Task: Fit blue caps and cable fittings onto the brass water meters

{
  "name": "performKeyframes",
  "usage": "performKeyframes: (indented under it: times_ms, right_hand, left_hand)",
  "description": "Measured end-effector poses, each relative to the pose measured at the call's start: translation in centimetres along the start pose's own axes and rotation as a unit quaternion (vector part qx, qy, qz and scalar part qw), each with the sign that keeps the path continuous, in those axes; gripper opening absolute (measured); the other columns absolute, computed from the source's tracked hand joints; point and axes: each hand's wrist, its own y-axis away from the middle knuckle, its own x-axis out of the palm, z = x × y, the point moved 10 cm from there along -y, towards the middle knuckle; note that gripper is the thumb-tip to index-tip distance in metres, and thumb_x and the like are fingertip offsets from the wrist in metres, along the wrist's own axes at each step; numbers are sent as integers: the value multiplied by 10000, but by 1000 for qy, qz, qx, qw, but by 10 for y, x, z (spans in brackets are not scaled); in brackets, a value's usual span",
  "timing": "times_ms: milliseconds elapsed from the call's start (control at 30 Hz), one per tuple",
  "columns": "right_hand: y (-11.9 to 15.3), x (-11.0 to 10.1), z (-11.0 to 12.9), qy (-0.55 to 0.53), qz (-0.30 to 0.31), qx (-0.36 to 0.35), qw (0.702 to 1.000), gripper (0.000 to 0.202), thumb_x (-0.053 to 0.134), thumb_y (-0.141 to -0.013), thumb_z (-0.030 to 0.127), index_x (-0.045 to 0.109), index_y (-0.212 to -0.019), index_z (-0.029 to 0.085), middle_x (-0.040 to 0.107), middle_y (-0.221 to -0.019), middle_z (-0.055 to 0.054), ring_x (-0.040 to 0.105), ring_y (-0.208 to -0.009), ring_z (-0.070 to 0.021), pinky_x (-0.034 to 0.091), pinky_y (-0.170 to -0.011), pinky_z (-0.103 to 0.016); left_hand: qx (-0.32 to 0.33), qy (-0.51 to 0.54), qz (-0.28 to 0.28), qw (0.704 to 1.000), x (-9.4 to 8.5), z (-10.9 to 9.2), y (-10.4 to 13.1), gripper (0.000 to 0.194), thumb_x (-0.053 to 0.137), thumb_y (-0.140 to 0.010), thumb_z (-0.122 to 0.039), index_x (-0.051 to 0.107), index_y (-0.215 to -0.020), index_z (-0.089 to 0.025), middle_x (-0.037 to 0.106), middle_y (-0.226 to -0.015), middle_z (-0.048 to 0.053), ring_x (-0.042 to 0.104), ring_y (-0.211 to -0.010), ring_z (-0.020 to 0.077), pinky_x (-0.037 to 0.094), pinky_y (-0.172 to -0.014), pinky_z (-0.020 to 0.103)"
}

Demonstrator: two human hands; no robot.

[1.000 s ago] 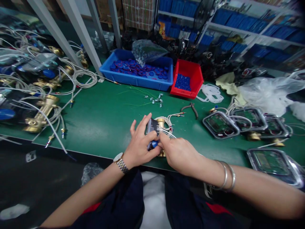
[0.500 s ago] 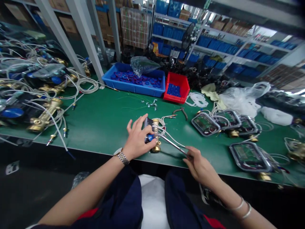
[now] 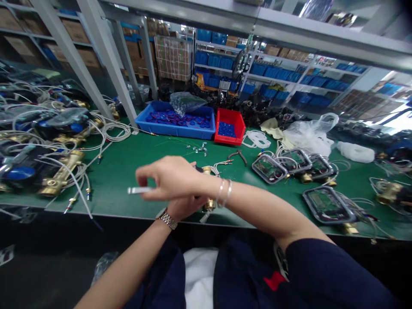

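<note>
A worker's right hand (image 3: 170,178), left of the red bin (image 3: 228,139) and nearer the body, pinches a short pale strip (image 3: 138,190) between thumb and fingers above the green bench (image 3: 125,180). The strip juts leftward, away from the bin, one end free, a grip that seems to suit something light and thin; blur hides its details. The right forearm lies across the left hand (image 3: 185,207), on the near side of the bin and to its left. Whether the left fingers are spread or closed cannot be told, though they appear set against the valve (image 3: 210,204), probably to steady it. That brass valve, partly hidden, rests in front of the bin, slightly left, its wires (image 3: 222,163) running out toward the bin, perhaps to lie clear of the hands. Pliers (image 3: 239,152) lie just in front of the bin, apparently for easy reach. Beside the bin's left wall, a blue tray (image 3: 174,130) corrals loose discs (image 3: 174,116), likely against scattering.
</note>
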Motion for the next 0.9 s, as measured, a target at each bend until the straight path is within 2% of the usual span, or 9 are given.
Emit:
performKeyframes:
  times_ms: [67, 133, 233, 300, 367, 433, 567, 733, 900]
  right_hand:
    - [-18, -16, -82, -50, -58, 147, 986, 211, 624, -862, 280, 694, -1035, 183, 692, -895, 5, 554, -766, -134, 365, -716, -246]
    - [4, -19, -159, -68, -77, 281, 954, 283, 615, -829, 133, 688, -1102, 145, 702, -1045, -26, 573, -867, -135, 403, -780, -243]
    - [82, -6, -228, -60, -61, 381, 921, 167, 588, -917, 184, 702, -966, 73, 707, -970, -83, 613, -815, -164, 481, -739, -286]
    - [143, 10, -246, -51, -51, 421, 904, 241, 629, -960, 355, 665, -1053, 136, 683, -1022, -49, 650, -836, -159, 554, -744, -322]
    - [189, 23, -247, -37, -54, 437, 897, 276, 596, -981, 396, 653, -1059, 137, 672, -1000, -43, 652, -834, -162, 561, -752, -335]
    - [213, 29, -239, -20, -66, 427, 902, 337, 441, -1042, 356, 662, -949, 120, 654, -902, -46, 624, -823, -164, 521, -776, -331]
    - [210, 23, -218, -3, -70, 341, 937, 466, 291, -1052, 337, 653, -818, 159, 626, -886, -62, 548, -922, -185, 410, -900, -338]
    - [220, 15, -194, 15, -39, 283, 958, 350, 399, -1009, 420, 617, -849, 199, 625, -855, -61, 502, -879, -206, 363, -869, -340]
    - [279, 20, -125, 58, -72, 394, 915, 399, 303, -1048, 417, 570, -862, 187, 530, -648, -37, 444, -628, -187, 302, -652, -318]
  left_hand:
    - [-15, -21, -6, 1000, -2, 0, 0, 280, 660, -836, -431, 695, -1035, -237, 472, -1472, 58, 372, -1352, 424, 224, -1164, 650]
    - [-29, -48, -6, 998, -4, -1, 0, 235, 682, -817, -430, 693, -969, -251, 405, -1533, 62, 356, -1347, 420, 187, -1129, 712]
    - [-34, -70, 5, 997, -4, -4, 1, 210, 697, -807, -428, 680, -944, -269, 324, -1595, 42, 346, -1345, 385, 193, -1113, 704]
    - [-34, -72, 14, 997, -7, -3, -1, 229, 682, -823, -452, 679, -980, -284, 312, -1596, 42, 341, -1347, 382, 190, -1113, 698]
    - [-14, -65, 43, 997, -8, 1, -7, 314, 688, -817, -517, 677, -1056, -314, 310, -1585, 51, 343, -1346, 384, 203, -1115, 690]
    - [32, -39, 101, 994, -4, 4, -15, 463, 737, -758, -581, 657, -1152, -353, 313, -1557, 66, 336, -1364, 389, 237, -1124, 667]
    - [88, 51, 206, 973, 7, 14, -24, 660, 841, -650, -499, 598, -1239, -330, 216, -1563, 96, 261, -1459, 379, 327, -1154, 549]
    - [64, 50, 154, 985, 9, 20, -25, 645, 856, -585, -412, 592, -1161, -291, 389, -1394, 93, 374, -1388, 336, 306, -1162, 516]
    - [-12, -26, 75, 997, 10, 20, -19, 645, 845, -595, -478, 596, -1167, -315, 410, -1352, 103, 349, -1394, 364, 253, -1119, 576]
